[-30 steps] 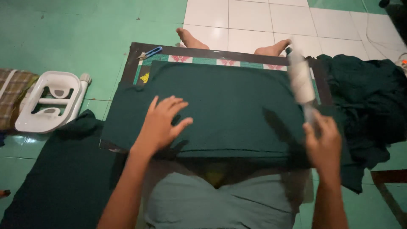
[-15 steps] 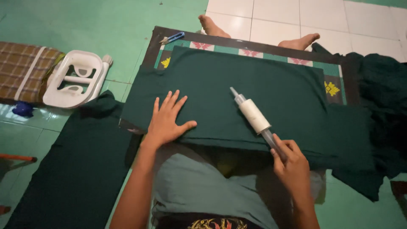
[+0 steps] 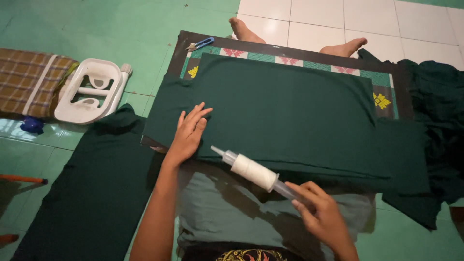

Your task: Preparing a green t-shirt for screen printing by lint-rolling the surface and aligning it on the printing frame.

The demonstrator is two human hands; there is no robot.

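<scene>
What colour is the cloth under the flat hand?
Dark green cloth, plain, under the left hand; the head view shows it.

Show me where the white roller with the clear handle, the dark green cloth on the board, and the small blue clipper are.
white roller with clear handle (image 3: 253, 172), head view, on its white barrel.
dark green cloth (image 3: 290, 111), head view, on its flat middle.
small blue clipper (image 3: 200, 45), head view, on its blue body.

Dark green cloth (image 3: 290, 111) spread flat over patterned board, smooth, near edge folded along lap. White roller (image 3: 252, 171) with clear handle, tilted, tip toward upper left, just above cloth's near edge.
</scene>
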